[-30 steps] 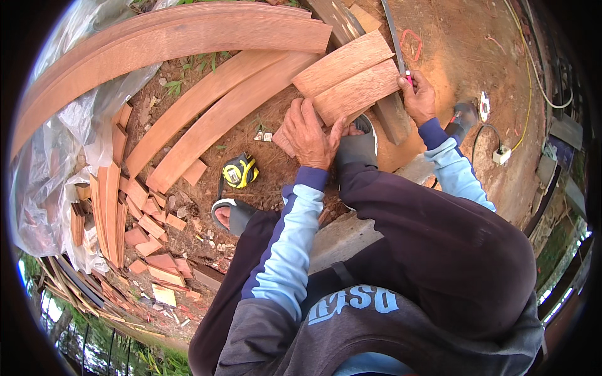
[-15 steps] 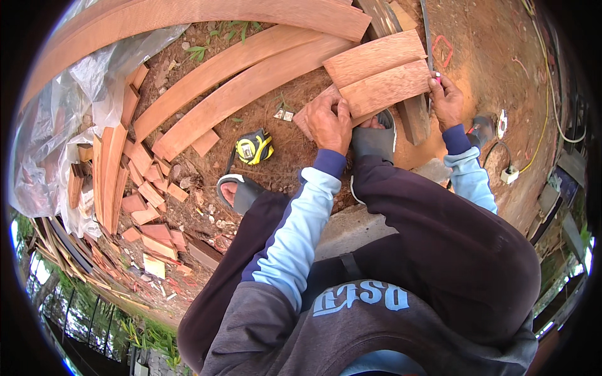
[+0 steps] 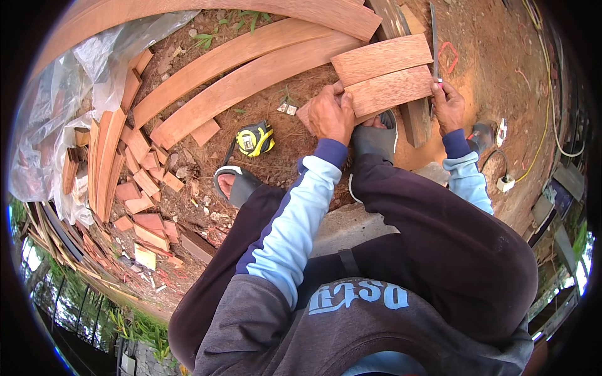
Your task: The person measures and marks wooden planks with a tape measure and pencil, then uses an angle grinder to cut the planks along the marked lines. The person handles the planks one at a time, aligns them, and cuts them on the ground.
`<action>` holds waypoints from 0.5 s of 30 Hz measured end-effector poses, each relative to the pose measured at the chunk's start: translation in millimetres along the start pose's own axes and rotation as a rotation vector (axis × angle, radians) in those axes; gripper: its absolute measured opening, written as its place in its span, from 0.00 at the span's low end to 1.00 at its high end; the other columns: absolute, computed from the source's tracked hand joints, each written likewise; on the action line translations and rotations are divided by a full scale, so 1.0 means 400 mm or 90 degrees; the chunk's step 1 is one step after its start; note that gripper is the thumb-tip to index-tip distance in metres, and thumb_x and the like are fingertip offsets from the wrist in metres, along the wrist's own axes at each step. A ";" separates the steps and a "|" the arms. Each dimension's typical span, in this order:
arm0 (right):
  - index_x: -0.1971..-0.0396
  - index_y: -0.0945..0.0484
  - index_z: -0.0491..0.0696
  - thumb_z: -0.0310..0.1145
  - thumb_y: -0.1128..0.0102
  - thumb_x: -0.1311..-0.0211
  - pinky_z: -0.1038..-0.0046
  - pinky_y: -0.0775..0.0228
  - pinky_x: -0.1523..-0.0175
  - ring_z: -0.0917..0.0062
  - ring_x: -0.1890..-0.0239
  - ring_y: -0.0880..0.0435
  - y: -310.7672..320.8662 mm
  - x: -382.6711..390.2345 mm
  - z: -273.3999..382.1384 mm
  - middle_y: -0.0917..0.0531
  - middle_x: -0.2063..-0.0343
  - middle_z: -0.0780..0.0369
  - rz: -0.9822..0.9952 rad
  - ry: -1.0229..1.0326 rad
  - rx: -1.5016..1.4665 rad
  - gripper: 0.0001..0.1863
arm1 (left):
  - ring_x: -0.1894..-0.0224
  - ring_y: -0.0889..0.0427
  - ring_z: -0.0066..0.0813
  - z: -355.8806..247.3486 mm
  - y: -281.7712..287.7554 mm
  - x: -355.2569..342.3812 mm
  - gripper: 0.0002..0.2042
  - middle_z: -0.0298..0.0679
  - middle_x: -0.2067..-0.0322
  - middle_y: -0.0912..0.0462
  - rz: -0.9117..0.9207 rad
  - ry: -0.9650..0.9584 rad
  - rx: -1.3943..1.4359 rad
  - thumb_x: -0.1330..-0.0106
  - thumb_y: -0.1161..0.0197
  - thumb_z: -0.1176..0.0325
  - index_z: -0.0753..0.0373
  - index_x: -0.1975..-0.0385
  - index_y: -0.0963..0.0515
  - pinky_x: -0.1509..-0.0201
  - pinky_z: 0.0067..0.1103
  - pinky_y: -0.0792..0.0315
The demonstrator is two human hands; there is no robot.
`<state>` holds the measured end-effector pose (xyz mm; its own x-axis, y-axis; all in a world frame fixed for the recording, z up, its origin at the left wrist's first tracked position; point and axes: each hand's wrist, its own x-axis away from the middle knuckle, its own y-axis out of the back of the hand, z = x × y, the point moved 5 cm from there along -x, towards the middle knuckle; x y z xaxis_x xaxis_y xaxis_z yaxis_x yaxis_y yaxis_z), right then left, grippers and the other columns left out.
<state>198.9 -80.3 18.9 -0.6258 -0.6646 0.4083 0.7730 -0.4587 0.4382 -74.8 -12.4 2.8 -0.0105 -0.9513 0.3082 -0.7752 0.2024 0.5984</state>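
Two short, slightly curved reddish wood boards, an upper board and a lower board, lie edge to edge in front of me. My left hand is closed on the left end of the lower board, thumb toward its edge. At the right ends of the boards, my right hand is closed around the pinkish-red end of a long, narrow metal blade. The blade points away from me, close along the boards' right ends; its exact kind cannot be made out. Beneath the boards runs a thick wooden beam.
A yellow-and-black tape measure sits on the dirt left of my hands. Long curved planks lie beyond it, with many wood offcuts and plastic sheeting at left. A power tool and its cable connector are at right.
The view has shifted slightly, and the blade's far tip now shows. Both hands keep nearly the same places at the boards.
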 end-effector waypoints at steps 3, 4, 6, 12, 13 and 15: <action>0.60 0.19 0.43 0.34 0.40 0.39 0.86 0.42 0.75 0.91 0.79 0.34 0.004 -0.005 -0.008 0.25 0.78 0.73 -0.002 0.003 -0.007 0.12 | 0.73 0.19 0.32 -0.008 0.003 0.006 0.10 0.41 0.77 0.18 -0.019 -0.016 0.021 0.45 0.35 0.67 0.62 0.64 0.18 0.61 0.26 0.29; 0.60 0.19 0.43 0.34 0.40 0.39 0.86 0.42 0.75 0.91 0.79 0.34 0.004 -0.004 -0.007 0.25 0.78 0.73 -0.002 -0.003 -0.006 0.12 | 0.73 0.19 0.32 -0.003 0.001 0.007 0.10 0.41 0.77 0.18 -0.028 -0.013 0.046 0.45 0.34 0.67 0.62 0.65 0.18 0.62 0.25 0.29; 0.60 0.19 0.43 0.34 0.41 0.38 0.86 0.41 0.75 0.91 0.79 0.34 0.002 0.001 0.001 0.25 0.78 0.73 -0.003 -0.016 -0.003 0.12 | 0.74 0.19 0.30 0.007 -0.005 0.009 0.10 0.41 0.78 0.18 -0.037 -0.003 0.075 0.46 0.34 0.67 0.62 0.65 0.18 0.63 0.24 0.29; 0.60 0.19 0.43 0.34 0.40 0.38 0.86 0.42 0.76 0.91 0.80 0.34 -0.006 0.004 0.018 0.26 0.79 0.73 -0.003 -0.023 -0.005 0.12 | 0.75 0.20 0.29 0.020 -0.006 0.010 0.10 0.40 0.80 0.18 -0.051 -0.008 0.056 0.47 0.32 0.68 0.62 0.66 0.17 0.63 0.23 0.29; 0.60 0.19 0.43 0.34 0.41 0.38 0.86 0.42 0.75 0.91 0.80 0.34 -0.005 0.003 0.016 0.26 0.79 0.73 -0.004 -0.024 -0.005 0.12 | 0.75 0.20 0.28 0.018 -0.007 0.008 0.10 0.40 0.80 0.18 -0.044 0.004 0.065 0.47 0.32 0.67 0.62 0.66 0.17 0.63 0.23 0.29; 0.60 0.19 0.43 0.34 0.41 0.38 0.86 0.42 0.75 0.91 0.80 0.34 -0.003 0.000 0.008 0.26 0.79 0.73 -0.004 -0.026 -0.005 0.12 | 0.76 0.20 0.28 0.019 -0.005 0.007 0.10 0.40 0.80 0.18 -0.028 0.038 0.084 0.47 0.32 0.67 0.62 0.66 0.17 0.62 0.23 0.30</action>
<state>197.5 -77.9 20.9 -0.6337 -0.6377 0.4378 0.7702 -0.4675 0.4339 -77.9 -17.1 -3.2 0.0599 -0.9420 0.3301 -0.8507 0.1248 0.5106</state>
